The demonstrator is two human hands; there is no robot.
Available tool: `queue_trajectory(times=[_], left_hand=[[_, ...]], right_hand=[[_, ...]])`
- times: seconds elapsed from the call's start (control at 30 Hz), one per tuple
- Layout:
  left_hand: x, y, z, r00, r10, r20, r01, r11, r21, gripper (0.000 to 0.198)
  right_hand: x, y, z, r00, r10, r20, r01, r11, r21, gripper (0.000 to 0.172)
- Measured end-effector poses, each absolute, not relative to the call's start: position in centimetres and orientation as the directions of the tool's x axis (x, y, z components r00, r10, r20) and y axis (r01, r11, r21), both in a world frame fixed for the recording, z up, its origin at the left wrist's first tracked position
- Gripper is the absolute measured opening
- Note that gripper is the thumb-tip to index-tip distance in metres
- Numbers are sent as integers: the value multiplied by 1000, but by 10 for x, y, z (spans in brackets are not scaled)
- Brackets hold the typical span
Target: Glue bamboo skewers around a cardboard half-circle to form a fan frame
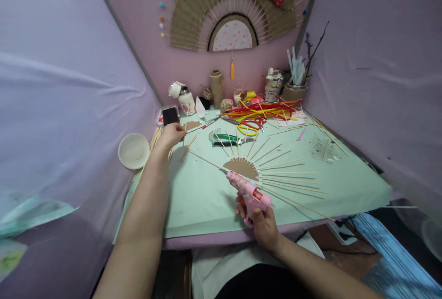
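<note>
My right hand [264, 225] is wrapped round the handle of a pink hot glue gun [247, 188]. Its nozzle points up and left, in front of a brown half-round piece of cardboard [241, 168] lying on the table. Thin bamboo sticks [288, 179] fan out from the curved edge of that cardboard, with whitish glue at their inner ends. At the back left, my left hand [171, 135] is pinched closed on a thin bamboo stick [187, 117], which looks nearly upright. Near its fingertips lie more loose sticks [189, 146] and another piece of brown cardboard [192, 125].
Green-handled pruning shears [226, 140] and yellow-and-red scissors [247, 129] lie behind the fan. Coloured pipe cleaners [262, 111], a twine spool [217, 89] and jars [187, 101] line the back. A white dish [134, 151] stands left. A finished fan [193, 13] hangs on the wall.
</note>
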State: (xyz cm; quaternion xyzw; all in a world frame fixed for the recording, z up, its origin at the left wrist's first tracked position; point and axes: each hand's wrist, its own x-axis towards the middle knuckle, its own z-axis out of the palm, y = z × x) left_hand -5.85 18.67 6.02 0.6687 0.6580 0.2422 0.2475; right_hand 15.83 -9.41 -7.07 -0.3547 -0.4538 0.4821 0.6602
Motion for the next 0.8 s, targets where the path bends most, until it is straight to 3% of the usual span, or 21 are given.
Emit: queue_trajectory(times=[0.07, 0.13, 0.2, 0.37, 0.53, 0.73, 0.8], left_hand=[[-41, 173, 69, 13, 999, 37, 702, -35, 711, 4], [-20, 156, 74, 13, 997, 72, 506, -68, 860, 6], [2, 140, 72, 61, 998, 16, 323, -35, 946, 8], [35, 119, 43, 134, 985, -108, 168, 85, 982, 19], [32, 116, 18, 117, 993, -8, 320, -30, 947, 54], [27, 113, 14, 155, 987, 42, 564, -123, 817, 17], [27, 112, 14, 161, 985, 67, 606, -152, 781, 13]], right_hand=[[157, -94, -71, 131, 959, 251, -318, 281, -906, 52], [156, -94, -69, 144, 959, 242, -322, 277, -905, 54], [156, -94, -65, 159, 961, 224, -316, 265, -911, 56], [177, -90, -26, 204, 968, 146, -212, 189, -959, 64], [210, -71, 16, 297, 954, 24, 85, -1, -996, 61], [213, -48, 22, 254, 967, -13, 204, -67, -977, 63], [209, -44, 21, 221, 974, -40, 239, -94, -967, 64]])
